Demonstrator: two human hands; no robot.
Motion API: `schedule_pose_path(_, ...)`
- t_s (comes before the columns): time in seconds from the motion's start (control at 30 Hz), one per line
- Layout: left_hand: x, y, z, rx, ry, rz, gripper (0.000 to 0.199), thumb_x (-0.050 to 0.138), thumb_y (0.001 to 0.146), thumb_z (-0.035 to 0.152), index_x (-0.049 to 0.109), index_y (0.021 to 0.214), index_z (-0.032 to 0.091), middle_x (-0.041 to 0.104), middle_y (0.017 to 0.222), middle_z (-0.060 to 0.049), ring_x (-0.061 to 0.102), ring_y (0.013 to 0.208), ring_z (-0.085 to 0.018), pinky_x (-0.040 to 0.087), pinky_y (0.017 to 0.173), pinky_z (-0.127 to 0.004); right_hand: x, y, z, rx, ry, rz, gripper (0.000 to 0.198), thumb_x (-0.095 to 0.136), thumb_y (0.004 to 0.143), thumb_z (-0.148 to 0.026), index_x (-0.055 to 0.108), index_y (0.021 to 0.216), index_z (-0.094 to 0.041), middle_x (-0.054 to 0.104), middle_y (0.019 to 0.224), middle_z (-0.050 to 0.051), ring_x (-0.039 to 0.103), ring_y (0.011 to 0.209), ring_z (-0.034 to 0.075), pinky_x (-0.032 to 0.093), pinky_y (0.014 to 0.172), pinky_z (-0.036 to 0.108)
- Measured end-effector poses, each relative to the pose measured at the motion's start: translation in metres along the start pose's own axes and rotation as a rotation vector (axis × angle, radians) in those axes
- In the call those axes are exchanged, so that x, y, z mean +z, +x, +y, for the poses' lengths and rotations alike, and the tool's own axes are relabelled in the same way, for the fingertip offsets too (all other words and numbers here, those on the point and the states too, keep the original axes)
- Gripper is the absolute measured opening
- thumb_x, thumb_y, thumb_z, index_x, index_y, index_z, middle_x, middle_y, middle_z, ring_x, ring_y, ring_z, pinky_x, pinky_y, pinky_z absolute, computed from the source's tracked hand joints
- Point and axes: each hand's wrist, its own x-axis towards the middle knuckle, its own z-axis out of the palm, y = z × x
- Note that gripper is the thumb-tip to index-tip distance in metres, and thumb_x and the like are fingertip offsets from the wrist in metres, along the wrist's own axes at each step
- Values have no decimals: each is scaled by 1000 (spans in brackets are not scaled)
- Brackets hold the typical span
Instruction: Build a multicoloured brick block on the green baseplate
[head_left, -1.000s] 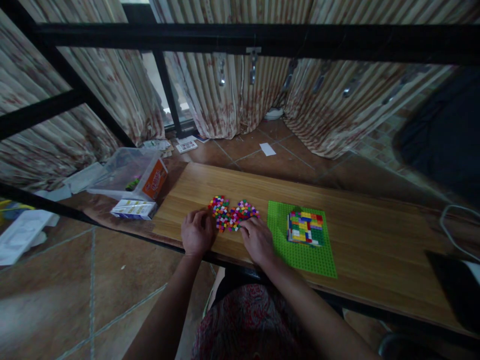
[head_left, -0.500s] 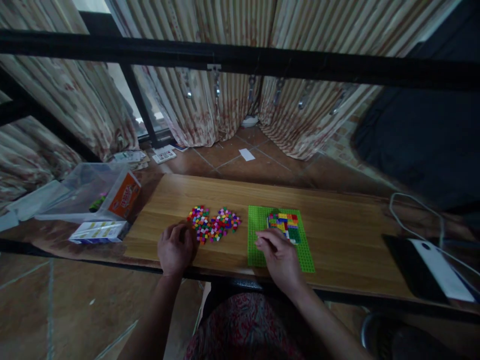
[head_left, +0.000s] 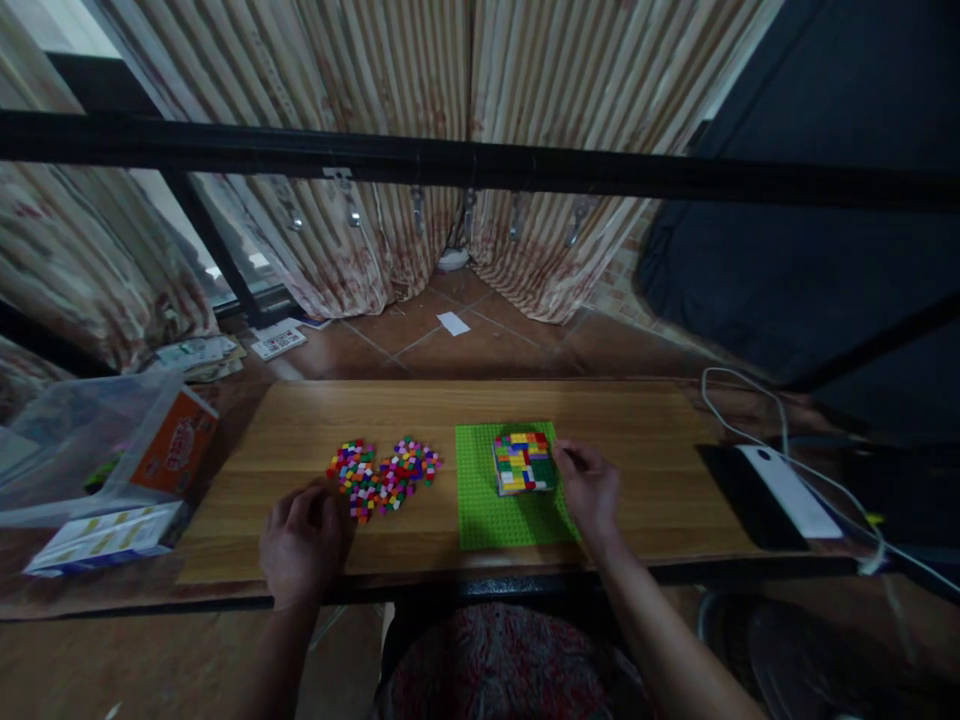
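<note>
A boxy stack of glossy plastic bricks [head_left: 523, 464] sits on a studded green board [head_left: 480, 515], atop the wood-grained surface [head_left: 645, 510]. To its left lie loose little cubes [head_left: 362, 486]. A clear tub [head_left: 75, 410] and a carton [head_left: 109, 538] flank the left end. The left hand [head_left: 304, 540] rests curled near the cubes; the right hand [head_left: 590, 490] bends close beside the stack, fingertips together. Whether either grips anything, I cannot tell.
</note>
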Motion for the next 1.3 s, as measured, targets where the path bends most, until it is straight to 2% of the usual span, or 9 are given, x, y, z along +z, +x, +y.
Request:
schedule_pose_path(0.17, -1, 0, 1, -13, 15, -2, 29, 52, 86, 39, 68, 99, 19, 66, 106, -11, 61, 98, -26, 49, 85, -39, 16, -5, 8, -14, -16, 32, 27, 64, 77, -43, 71, 82, -17, 70, 84, 6, 64, 78, 19, 51, 75, 35)
schedule_pose_path(0.43, -3, 2, 5, 6, -5, 29, 31, 50, 87, 40, 69, 96, 17, 67, 103, -11, 62, 94, -25, 49, 82, -37, 20, -11, 4, -48, -28, 26, 23, 66, 76, -41, 71, 76, -18, 69, 78, 4, 61, 72, 17, 50, 69, 31)
schedule_pose_path(0.93, -4, 2, 5, -4, -14, 8, 31, 50, 86, 41, 68, 97, 18, 67, 102, -12, 61, 95, -26, 49, 85, -39, 12, -7, 4, 118, 189, 62, 29, 73, 69, -44, 71, 79, -17, 73, 77, 5, 65, 70, 18, 52, 68, 33)
schedule_pose_path(1.17, -4, 2, 5, -5, -2, 7, 30, 50, 86, 42, 67, 96, 19, 67, 104, -11, 61, 96, -26, 49, 84, -38, 18, 1, 9, 223, 296, 81, 33, 80, 60, -43, 71, 80, -18, 72, 74, 3, 64, 65, 17, 52, 63, 31)
schedule_pose_path(1.3, -3, 2, 4, 5, -9, 9, 29, 50, 85, 41, 67, 96, 20, 67, 105, -11, 62, 96, -26, 49, 84, -38, 18, 4, 10, 295, 382, 44, 34, 84, 54, -37, 71, 79, -19, 71, 73, 0, 64, 64, 16, 53, 63, 32)
